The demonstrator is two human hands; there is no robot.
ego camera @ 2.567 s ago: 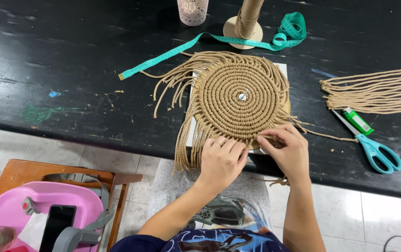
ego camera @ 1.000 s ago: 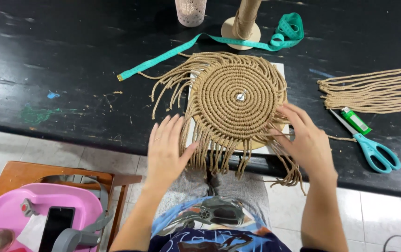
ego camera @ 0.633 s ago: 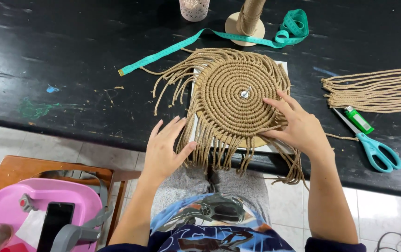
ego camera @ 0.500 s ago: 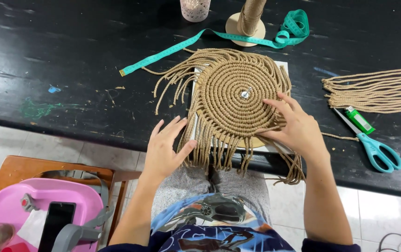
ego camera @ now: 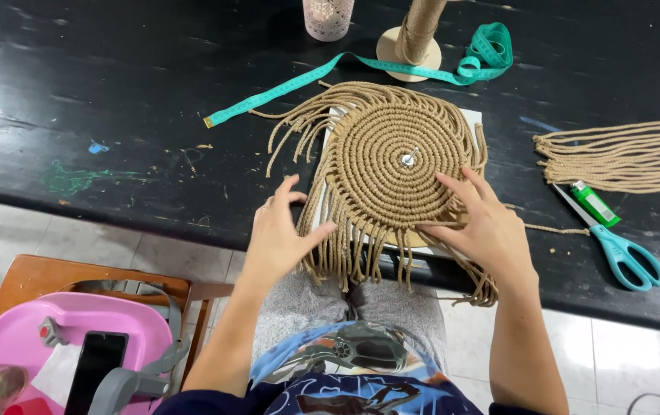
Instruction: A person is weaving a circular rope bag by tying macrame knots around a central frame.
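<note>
1. At the near edge of the black surface (ego camera: 115, 84), a round coiled jute mat (ego camera: 395, 157) lies flat on a pale board (ego camera: 471, 121), with a small metal pin (ego camera: 408, 159) at its centre.
2. Loose cord fringe (ego camera: 361, 250) hangs from the mat's near rim over the edge; more fringe fans out at its upper left side.
3. Left hand (ego camera: 280, 238): open, fingers spread, holding nothing. It sits just beside the mat's lower left rim, thumb touching the fringe.
4. Right hand (ego camera: 484, 223): open and flat, fingers spread, pressed palm down on the mat's lower right part. Nothing gripped.
5. Right of the mat, well apart: a bundle of cut jute cords (ego camera: 622, 154) laid side by side.
6. Near that bundle: teal-handled scissors (ego camera: 618, 246), with a small green lighter (ego camera: 594, 204) just beside the blades.
7. Far side of the mat: a teal measuring tape (ego camera: 291, 88) running diagonally, its coiled end near a wooden spool stand (ego camera: 414, 42) wound with cord.
8. Left of the stand: a pale patterned cup (ego camera: 328, 17), partly cut off by the frame.
9. Below the edge, lower left: a wooden stool (ego camera: 30, 277) carrying a pink tray (ego camera: 76, 323) with a dark phone (ego camera: 96, 369) on it.
10. Grey trousers and a printed shirt show between the person's arms.
</note>
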